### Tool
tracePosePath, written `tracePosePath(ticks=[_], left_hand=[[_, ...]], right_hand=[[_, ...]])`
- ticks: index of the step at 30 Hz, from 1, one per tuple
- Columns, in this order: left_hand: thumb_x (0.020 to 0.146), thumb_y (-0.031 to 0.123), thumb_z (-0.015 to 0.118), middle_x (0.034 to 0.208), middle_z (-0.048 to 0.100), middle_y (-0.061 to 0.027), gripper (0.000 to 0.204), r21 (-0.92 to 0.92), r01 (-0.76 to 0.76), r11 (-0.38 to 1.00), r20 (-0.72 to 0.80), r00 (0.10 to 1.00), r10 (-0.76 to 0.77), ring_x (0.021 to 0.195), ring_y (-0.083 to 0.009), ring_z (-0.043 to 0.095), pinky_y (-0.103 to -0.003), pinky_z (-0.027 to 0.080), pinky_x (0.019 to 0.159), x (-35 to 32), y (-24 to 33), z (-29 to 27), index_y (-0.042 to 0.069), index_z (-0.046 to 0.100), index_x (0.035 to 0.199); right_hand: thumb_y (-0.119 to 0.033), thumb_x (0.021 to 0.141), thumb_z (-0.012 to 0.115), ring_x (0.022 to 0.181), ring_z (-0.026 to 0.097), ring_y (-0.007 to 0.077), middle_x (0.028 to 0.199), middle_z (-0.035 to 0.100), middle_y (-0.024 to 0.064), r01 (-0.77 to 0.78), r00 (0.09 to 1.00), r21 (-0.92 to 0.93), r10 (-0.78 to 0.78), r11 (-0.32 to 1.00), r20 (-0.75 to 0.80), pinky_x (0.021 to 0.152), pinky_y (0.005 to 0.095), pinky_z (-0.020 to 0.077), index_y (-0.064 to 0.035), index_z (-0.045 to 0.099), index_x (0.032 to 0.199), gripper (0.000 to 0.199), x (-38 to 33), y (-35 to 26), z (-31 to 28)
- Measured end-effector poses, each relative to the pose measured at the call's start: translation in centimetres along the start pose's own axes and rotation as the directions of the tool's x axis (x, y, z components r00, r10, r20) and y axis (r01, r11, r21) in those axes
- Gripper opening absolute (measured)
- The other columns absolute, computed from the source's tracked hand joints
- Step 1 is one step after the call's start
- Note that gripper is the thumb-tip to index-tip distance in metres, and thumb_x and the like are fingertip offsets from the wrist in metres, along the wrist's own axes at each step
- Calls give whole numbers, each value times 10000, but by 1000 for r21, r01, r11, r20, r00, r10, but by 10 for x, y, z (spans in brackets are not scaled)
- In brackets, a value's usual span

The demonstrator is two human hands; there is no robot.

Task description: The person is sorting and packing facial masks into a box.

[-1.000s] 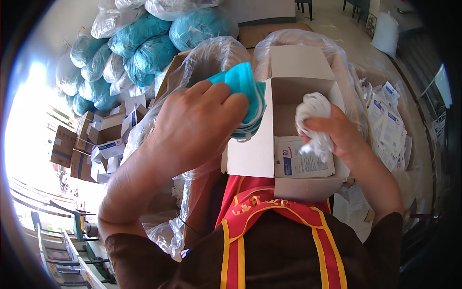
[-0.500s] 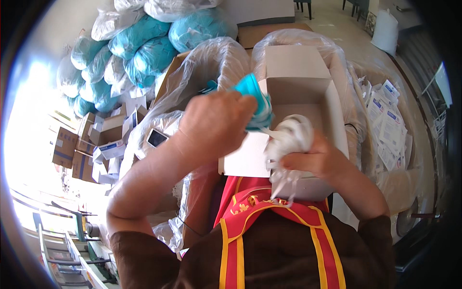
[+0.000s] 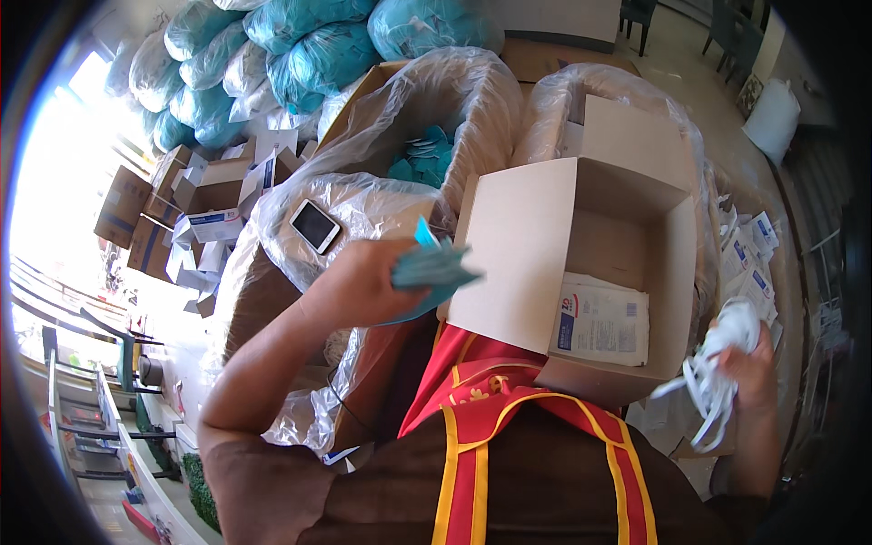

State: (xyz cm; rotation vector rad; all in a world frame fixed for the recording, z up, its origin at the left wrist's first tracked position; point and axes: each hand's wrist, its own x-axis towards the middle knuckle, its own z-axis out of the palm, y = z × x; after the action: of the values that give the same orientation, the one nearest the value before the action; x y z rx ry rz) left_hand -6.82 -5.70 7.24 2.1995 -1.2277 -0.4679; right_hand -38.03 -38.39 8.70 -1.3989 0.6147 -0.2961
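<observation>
My left hand (image 3: 356,283) is closed round a stack of teal mask-like pieces (image 3: 434,272), slightly blurred, held in the air left of the open cardboard box (image 3: 518,245). Far to the right, beyond the box, my right hand (image 3: 754,363) grips a loose bundle of white straps (image 3: 713,372), with several ends hanging down. Flat white packets (image 3: 604,322) with blue print lie in the near part of the box. Behind my left hand, a large carton lined with clear plastic (image 3: 486,100) holds more teal pieces (image 3: 425,156).
A white phone (image 3: 315,226) lies on the plastic left of the lined carton. Bags of teal material (image 3: 331,59) are piled at the far left, above several open cardboard boxes (image 3: 218,195). On the right, another lined container holds discarded white packets (image 3: 749,250).
My hands have parted: the left moved down and toward me with the teal stack, the right swung far right with the white straps. The packets inside the box now show.
</observation>
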Motion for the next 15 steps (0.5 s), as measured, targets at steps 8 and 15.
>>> tracePosePath(ticks=[8,15], left_hand=[[718,294,829,996,666,-181,599,-415,139,899,-497,793,-352,861,-228,665,-356,529,792,151,-121,-27,-51,549,1121],[790,253,795,1034,644,-119,627,-307,100,946,-504,827,-251,911,-193,630,-319,511,803,182,-117,19,-32,496,1263]], right_hand=[[-205,716,849,745,637,133,865,657,63,57,979,195,-93,979,179,680,262,510,-2,585,1064,482,23,18,49],[-212,785,791,745,637,125,869,660,65,125,981,169,-147,978,127,672,264,516,-17,602,1033,367,47,21,69]])
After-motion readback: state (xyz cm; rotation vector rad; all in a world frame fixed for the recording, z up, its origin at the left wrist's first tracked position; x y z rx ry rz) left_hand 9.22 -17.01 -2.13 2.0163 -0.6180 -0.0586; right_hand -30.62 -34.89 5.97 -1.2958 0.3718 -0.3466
